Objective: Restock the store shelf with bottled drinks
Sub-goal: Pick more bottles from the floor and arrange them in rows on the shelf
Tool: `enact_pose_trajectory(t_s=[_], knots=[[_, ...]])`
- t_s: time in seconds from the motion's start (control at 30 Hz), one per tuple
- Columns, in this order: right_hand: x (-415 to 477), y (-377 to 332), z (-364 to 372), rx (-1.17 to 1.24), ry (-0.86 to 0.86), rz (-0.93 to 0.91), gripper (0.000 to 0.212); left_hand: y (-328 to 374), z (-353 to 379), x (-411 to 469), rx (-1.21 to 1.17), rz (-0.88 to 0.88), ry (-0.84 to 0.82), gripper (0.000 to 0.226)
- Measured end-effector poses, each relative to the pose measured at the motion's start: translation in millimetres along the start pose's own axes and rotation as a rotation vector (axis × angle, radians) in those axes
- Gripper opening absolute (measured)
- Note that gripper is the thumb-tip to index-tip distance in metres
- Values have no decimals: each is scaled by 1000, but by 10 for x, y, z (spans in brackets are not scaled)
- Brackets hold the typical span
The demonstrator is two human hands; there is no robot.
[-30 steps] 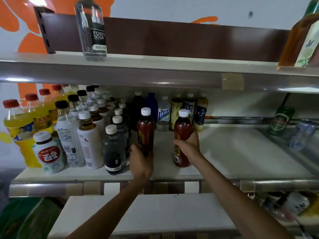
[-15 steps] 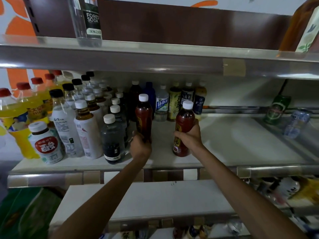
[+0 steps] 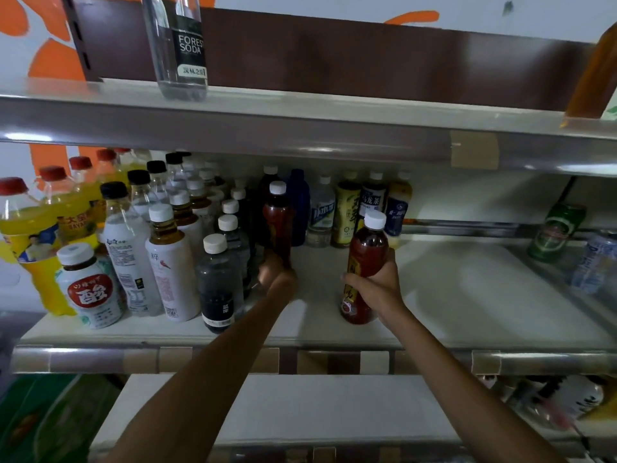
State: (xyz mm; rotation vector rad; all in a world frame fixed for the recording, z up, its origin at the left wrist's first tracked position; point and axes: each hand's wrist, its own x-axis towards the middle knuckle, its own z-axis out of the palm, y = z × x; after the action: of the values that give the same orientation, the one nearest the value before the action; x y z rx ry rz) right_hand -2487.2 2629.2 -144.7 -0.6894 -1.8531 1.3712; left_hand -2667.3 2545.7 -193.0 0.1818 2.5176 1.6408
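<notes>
The tall clear plastic soda bottle (image 3: 177, 48) loses its neck and cap past the top edge, and the amber-brown bottle (image 3: 592, 71) is cut by the right edge. The left hand (image 3: 277, 279) is blurred, its fingers not told apart; it hides the bottom of the dark red white-capped bottle (image 3: 277, 218), so whether the base meets the white shelf board (image 3: 467, 295) cannot be told. The right hand (image 3: 377, 285) covers part of the label on the red-brown white-capped bottle (image 3: 367, 248). The yellow red-capped bottle (image 3: 20, 228) is cropped at left. The blue-and-white can (image 3: 594, 262) is blurred, print unreadable
</notes>
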Motion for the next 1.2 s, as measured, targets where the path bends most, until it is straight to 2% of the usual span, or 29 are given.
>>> enact_pose_trajectory(t_s=[0.07,0.2,0.4,0.53,0.7,0.8,0.9,1.03,1.1,1.2], knots=[[-7,11,-2,-2,-15,1,69,27,17,24,-14,17,-6,37],[27,43,-11,-2,-28,3,68,147,-29,125,134,58,-31,47],[96,108,4,-10,-14,-1,62,171,24,367,211,88,-8,52],[113,132,-5,-17,-29,4,66,239,110,386,190,47,-85,48],[81,111,-28,-19,-50,5,67,278,54,387,193,13,-117,69],[58,104,-33,-20,-55,4,67,215,-19,352,294,54,-121,67],[29,86,-32,-26,-51,0,67,274,-141,99,400,136,-173,55],[40,79,-73,-117,-94,43,82,251,-324,-355,492,246,-282,40],[48,125,-137,-202,-168,83,89,221,-384,-540,635,287,-336,33],[32,175,-240,-304,-246,113,90,153,-432,-701,865,375,-369,35]])
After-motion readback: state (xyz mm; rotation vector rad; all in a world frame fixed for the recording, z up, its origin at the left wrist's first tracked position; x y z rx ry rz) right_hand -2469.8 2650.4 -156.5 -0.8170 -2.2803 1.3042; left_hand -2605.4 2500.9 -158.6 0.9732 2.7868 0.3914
